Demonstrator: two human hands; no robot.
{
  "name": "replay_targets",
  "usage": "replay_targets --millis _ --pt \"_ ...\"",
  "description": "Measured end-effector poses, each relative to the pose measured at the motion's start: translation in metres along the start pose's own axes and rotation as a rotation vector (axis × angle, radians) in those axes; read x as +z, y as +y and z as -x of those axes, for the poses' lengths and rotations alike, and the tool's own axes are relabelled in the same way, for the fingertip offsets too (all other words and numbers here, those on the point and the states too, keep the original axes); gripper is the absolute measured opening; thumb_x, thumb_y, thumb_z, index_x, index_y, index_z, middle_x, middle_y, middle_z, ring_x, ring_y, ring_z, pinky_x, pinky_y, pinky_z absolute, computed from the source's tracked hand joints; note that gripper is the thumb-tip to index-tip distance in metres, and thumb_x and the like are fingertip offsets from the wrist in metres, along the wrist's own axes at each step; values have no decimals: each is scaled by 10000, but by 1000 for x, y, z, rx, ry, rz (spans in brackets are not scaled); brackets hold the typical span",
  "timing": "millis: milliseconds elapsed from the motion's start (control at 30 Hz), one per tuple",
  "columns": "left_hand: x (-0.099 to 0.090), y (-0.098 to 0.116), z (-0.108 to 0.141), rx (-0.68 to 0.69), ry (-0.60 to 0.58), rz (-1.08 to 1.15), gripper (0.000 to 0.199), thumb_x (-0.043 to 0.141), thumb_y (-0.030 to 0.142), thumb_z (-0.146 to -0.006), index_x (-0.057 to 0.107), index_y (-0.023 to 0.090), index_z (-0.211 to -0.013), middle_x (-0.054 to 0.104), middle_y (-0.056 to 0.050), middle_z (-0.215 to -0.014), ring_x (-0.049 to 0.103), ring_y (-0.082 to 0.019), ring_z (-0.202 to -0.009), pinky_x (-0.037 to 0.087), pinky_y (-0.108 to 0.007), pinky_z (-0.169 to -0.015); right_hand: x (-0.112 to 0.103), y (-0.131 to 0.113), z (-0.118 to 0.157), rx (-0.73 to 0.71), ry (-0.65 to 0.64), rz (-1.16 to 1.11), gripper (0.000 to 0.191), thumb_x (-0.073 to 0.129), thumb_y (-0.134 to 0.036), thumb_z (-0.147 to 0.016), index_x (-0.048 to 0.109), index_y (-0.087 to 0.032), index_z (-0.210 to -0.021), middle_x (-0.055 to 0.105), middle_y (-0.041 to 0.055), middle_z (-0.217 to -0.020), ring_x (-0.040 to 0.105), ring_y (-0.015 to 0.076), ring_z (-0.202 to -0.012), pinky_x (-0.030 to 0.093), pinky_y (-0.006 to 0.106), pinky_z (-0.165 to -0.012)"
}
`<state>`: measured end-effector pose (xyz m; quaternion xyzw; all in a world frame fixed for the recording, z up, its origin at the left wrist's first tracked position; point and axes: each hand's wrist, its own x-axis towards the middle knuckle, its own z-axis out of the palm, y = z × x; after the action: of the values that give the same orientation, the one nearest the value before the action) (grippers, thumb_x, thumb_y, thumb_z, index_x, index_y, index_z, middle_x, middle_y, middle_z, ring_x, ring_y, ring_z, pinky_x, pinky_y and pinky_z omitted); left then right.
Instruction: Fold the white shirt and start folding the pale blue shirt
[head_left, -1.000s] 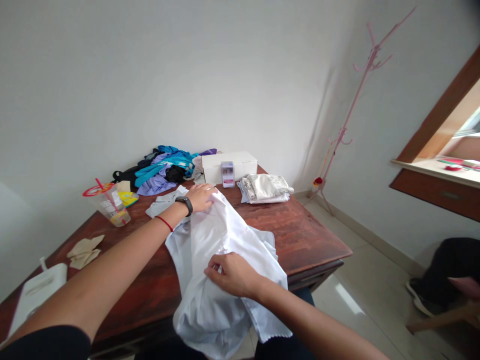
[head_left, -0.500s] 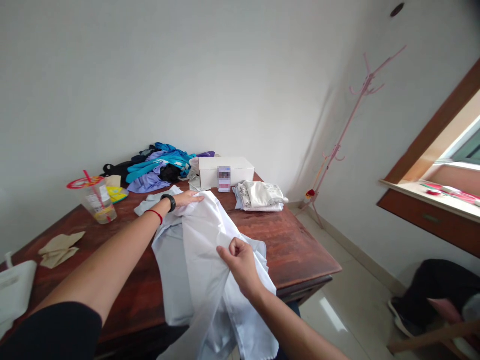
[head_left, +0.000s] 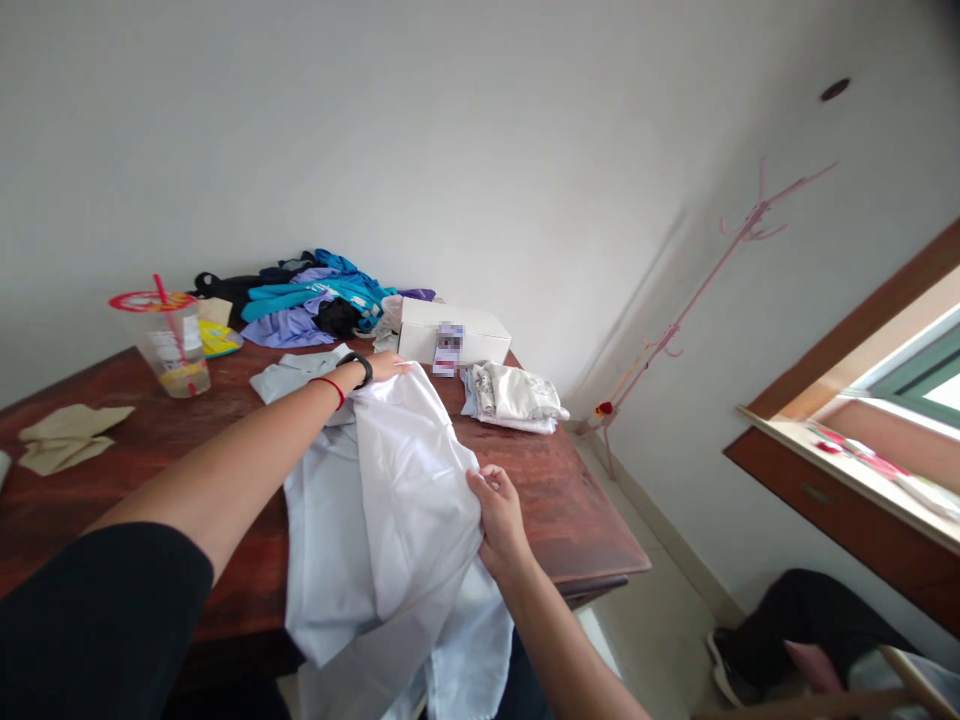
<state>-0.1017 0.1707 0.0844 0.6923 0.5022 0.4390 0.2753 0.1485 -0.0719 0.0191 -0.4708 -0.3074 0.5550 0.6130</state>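
A thin white garment [head_left: 412, 480] lies across the near part of the table and hangs over its front edge. Its paler grey side [head_left: 330, 530] spreads out to the left beneath the white layer. My left hand [head_left: 386, 366], with a black band and a red cord at the wrist, grips the far end of the cloth. Closer to me on the right, my right hand [head_left: 500, 515] pinches the garment's right edge between thumb and fingers. The fabric is stretched between both hands.
On the dark red table [head_left: 555, 510] stand a plastic cup [head_left: 176, 350] with a straw, a white box [head_left: 480, 335], folded clothes [head_left: 517, 395] and a heap of clothes [head_left: 322, 300]. A crumpled napkin [head_left: 71, 435] lies left. A pink coat rack [head_left: 697, 290] stands beyond the table.
My right hand has moved slightly up and right, taking hold of the garment's edge and drawing the white layer taut. My left hand keeps its grip. The view has tilted and shifted.
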Motion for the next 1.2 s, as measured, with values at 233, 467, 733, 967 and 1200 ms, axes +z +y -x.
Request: replay_targets --millis 233,467,733,967,1200 --pt "20 -9 7 20 -70 -325 371 644 350 -992 602 150 -1303 618 -116 -1294 649 -241 -1089 569 -457 -923 -4 13 -12 -96 -13 157 461 758 -463 -644 392 -264 -841 562 -64 -720 528 131 -592 462 257 -590" --pt "58 14 78 361 -113 -458 292 536 245 -1003 678 141 -1237 546 -192 -1447 390 -326 -1434 252 -531 -1206 -6 17 -15 -91 -24 163 405 758 -417 -645 421 -250 -797 508 -80 -678 480 108 -584 414 223 -586" --pt "60 -22 113 341 -289 -456 510 591 491 -953 609 297 -1425 458 -91 -1589 307 -335 -1504 189 -523 -1224 -5 11 1 -81 -112 286 404 734 -428 -689 489 -253 -958 607 -50 -750 559 140 -613 464 258 -600" --pt "61 -34 102 285 -263 -481 585 580 584 -936 602 286 -1439 452 -105 -1591 316 -339 -1491 183 -508 -1222 -35 12 54 37 -397 649 358 573 -259 -737 620 -219 -1090 540 -73 -646 434 92 -458 315 206 -455" --pt "55 -45 90 261 -283 -569 699 484 708 -935 519 314 -1511 367 -99 -1643 206 -384 -1539 58 -606 -1225 -70 18 82 -109 -331 831 198 469 -204 -722 658 -169 -672 469 -22 -608 418 102 -531 327 225 -530"
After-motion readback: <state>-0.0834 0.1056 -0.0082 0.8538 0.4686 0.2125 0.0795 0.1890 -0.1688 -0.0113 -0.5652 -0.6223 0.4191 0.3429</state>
